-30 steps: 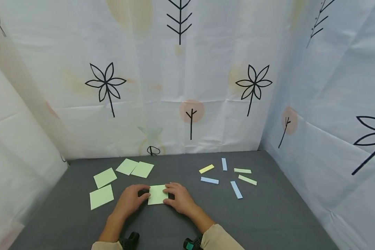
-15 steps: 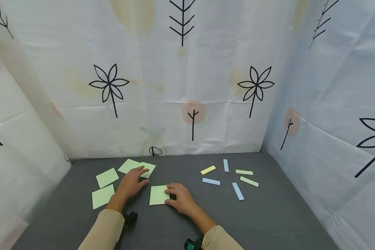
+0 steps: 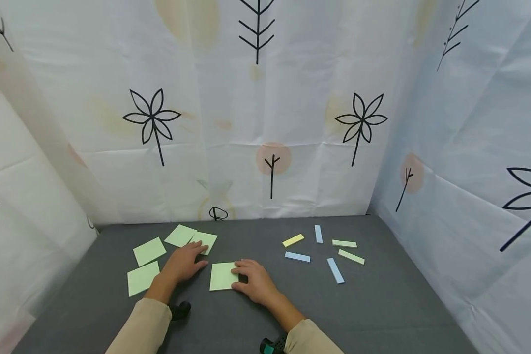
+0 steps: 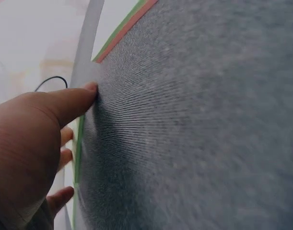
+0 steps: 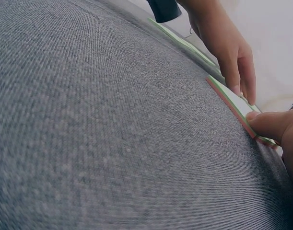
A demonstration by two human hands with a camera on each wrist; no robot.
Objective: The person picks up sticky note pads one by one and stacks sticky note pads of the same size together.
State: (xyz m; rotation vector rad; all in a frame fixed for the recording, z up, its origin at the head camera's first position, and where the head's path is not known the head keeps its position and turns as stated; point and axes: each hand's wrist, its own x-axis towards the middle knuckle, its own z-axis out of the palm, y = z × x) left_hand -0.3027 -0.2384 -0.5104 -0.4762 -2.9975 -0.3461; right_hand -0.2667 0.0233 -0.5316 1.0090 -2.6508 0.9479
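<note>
In the head view a pale green square (image 3: 221, 276) lies on the dark grey table; its edge shows a green layer over a red one in the right wrist view. My right hand (image 3: 255, 282) holds it by its right side, thumb at the near corner and fingers at the far one. In the right wrist view the thumb (image 5: 268, 123) lies on its top. My left hand (image 3: 183, 265) reaches to another pale green square (image 3: 207, 241) behind, fingertips over its near part. Its thumb (image 4: 74, 101) stands apart from the fingers, tip down by the table.
More green squares (image 3: 149, 251) lie to the left, one (image 3: 179, 235) overlapping the square under my left hand. Small yellow (image 3: 293, 240), blue (image 3: 297, 256) and green (image 3: 351, 256) strips are scattered on the right. Patterned cloth walls (image 3: 230, 191) bound the table.
My left hand has let go of the front square and moved back and left to a square behind, drawing it slightly nearer. My right hand stays at the front square.
</note>
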